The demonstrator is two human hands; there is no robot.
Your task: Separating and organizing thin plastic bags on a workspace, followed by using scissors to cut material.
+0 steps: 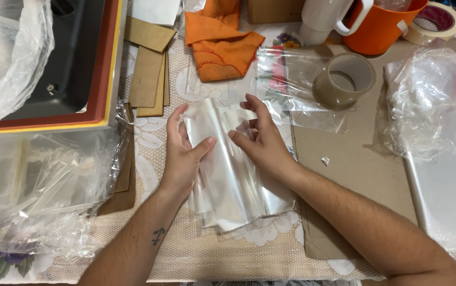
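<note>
Near the middle of the surface (pixel 249 254), the left hand (pixel 183 153) pinches the left edge of a stack of clear plastic sleeves (pixel 233 180), thumb on top. The right hand (pixel 262 143) rests on its upper right part, grip loose and half open, fingers curled on the film. The slick sheets could likely slide apart or fan out under uneven pressure. A tape roll (pixel 344 79) and orange cloth (pixel 220 45) lie toward the far edge; crumpled plastic (pixel 429 100) crowds the right.
</note>
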